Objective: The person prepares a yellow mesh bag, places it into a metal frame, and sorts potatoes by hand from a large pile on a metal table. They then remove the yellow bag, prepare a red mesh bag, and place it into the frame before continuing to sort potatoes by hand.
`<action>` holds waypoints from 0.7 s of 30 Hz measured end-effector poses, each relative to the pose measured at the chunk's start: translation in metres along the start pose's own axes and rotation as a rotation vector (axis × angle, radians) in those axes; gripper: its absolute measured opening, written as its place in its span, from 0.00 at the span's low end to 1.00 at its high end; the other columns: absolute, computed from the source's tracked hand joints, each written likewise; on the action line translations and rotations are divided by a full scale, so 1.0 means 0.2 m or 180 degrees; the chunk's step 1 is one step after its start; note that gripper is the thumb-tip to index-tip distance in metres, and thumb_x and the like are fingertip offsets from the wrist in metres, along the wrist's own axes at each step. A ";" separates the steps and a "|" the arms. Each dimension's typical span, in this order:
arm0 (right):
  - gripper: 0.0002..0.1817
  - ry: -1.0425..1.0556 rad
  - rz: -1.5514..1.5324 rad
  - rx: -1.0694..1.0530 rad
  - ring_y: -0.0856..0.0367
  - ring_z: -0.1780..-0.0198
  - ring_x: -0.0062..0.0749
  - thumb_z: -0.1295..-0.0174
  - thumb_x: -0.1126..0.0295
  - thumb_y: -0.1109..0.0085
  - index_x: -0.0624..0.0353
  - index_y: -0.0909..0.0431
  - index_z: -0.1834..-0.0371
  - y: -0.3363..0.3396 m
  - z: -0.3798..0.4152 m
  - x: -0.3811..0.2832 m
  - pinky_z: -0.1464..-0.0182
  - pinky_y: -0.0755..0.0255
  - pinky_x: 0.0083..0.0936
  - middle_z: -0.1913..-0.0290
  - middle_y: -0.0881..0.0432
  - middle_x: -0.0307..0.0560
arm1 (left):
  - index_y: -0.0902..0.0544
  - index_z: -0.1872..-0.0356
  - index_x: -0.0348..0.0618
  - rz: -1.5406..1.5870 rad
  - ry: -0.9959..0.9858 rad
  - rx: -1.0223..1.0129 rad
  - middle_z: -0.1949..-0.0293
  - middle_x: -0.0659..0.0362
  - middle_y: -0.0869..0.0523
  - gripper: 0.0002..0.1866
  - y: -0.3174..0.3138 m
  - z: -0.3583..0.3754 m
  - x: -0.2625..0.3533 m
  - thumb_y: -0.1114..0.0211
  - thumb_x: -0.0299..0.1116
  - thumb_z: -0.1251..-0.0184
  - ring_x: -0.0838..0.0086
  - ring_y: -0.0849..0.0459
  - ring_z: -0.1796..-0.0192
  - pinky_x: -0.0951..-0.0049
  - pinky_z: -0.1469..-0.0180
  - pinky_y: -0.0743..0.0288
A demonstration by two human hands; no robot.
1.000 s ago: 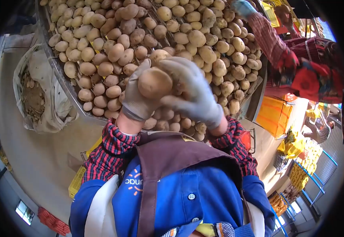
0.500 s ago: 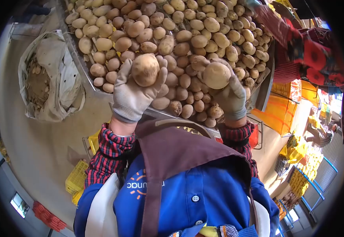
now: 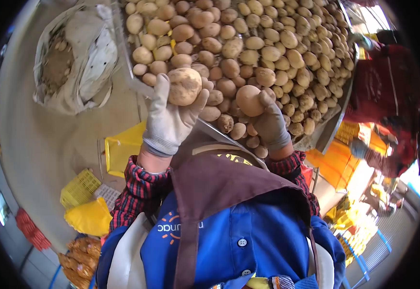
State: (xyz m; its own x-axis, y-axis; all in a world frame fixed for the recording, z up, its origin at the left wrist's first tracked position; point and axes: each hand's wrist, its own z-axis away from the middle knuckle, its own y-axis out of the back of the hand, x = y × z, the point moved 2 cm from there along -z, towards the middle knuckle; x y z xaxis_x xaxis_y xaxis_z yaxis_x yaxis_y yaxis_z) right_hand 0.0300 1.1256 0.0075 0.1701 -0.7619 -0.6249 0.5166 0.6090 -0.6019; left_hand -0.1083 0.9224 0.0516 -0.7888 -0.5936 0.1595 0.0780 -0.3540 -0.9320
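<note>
My left hand [image 3: 169, 113], in a pale work glove, is closed round a large tan potato [image 3: 185, 86] with rough, darker patches. My right hand [image 3: 271, 123], in a greyer glove, grips a smoother brown potato [image 3: 250, 100] from its right side. Both potatoes are held up over the near edge of a sorting table [image 3: 205, 126] with a metal rim. Beyond my hands lies a broad layer of loose potatoes [image 3: 267, 53], touching one another, some with dark blemishes.
A white sack [image 3: 92, 62] with soil and scraps stands on the floor at left. Yellow crates [image 3: 80, 188] are at lower left. Another person in dark red [image 3: 378, 91] stands at the table's right side, near orange sacks [image 3: 337, 164].
My view has turned, so the table appears shifted right. My left hand has tilted its potato sideways, and my right hand has brought its potato slightly closer to the left one.
</note>
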 end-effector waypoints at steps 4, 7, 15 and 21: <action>0.27 -0.0414 -0.0179 -0.0510 0.12 0.57 0.35 0.22 0.48 0.49 0.62 0.22 0.39 0.09 -0.14 0.14 0.60 0.18 0.31 0.53 0.12 0.48 | 0.31 0.30 0.30 0.1095 -0.0077 0.0102 0.31 0.35 0.27 0.30 0.04 0.13 0.04 0.46 0.49 0.17 0.41 0.28 0.27 0.47 0.29 0.21; 0.27 -0.0441 -0.0217 -0.0293 0.12 0.54 0.33 0.21 0.48 0.50 0.62 0.23 0.37 0.07 -0.18 0.18 0.58 0.18 0.31 0.50 0.13 0.47 | 0.31 0.30 0.30 0.1322 -0.0272 0.0285 0.31 0.35 0.28 0.30 0.04 0.22 0.06 0.47 0.48 0.17 0.41 0.30 0.26 0.47 0.30 0.20; 0.30 -0.0551 0.0061 -0.0584 0.17 0.41 0.36 0.22 0.47 0.47 0.61 0.27 0.30 0.02 -0.10 0.18 0.43 0.20 0.34 0.39 0.17 0.48 | 0.24 0.38 0.31 0.0585 -0.1160 0.0907 0.40 0.44 0.18 0.25 0.55 0.62 0.22 0.40 0.46 0.20 0.53 0.18 0.37 0.54 0.35 0.17; 0.38 0.0424 0.1233 -0.0640 0.23 0.35 0.30 0.44 0.72 0.25 0.61 0.31 0.28 -0.14 0.06 -0.01 0.32 0.28 0.27 0.35 0.24 0.48 | 0.26 0.33 0.37 -0.4324 -0.1608 0.3649 0.41 0.55 0.18 0.22 1.03 0.95 0.46 0.43 0.42 0.17 0.68 0.19 0.37 0.66 0.32 0.27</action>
State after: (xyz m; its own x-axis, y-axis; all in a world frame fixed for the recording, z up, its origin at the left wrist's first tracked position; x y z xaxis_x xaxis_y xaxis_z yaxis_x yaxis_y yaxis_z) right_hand 0.0247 1.1077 0.0318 0.2025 -0.4425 -0.8736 0.2608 0.8842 -0.3875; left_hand -0.0494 0.6580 -0.0634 -0.4367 0.4280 0.7913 0.1185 -0.8446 0.5222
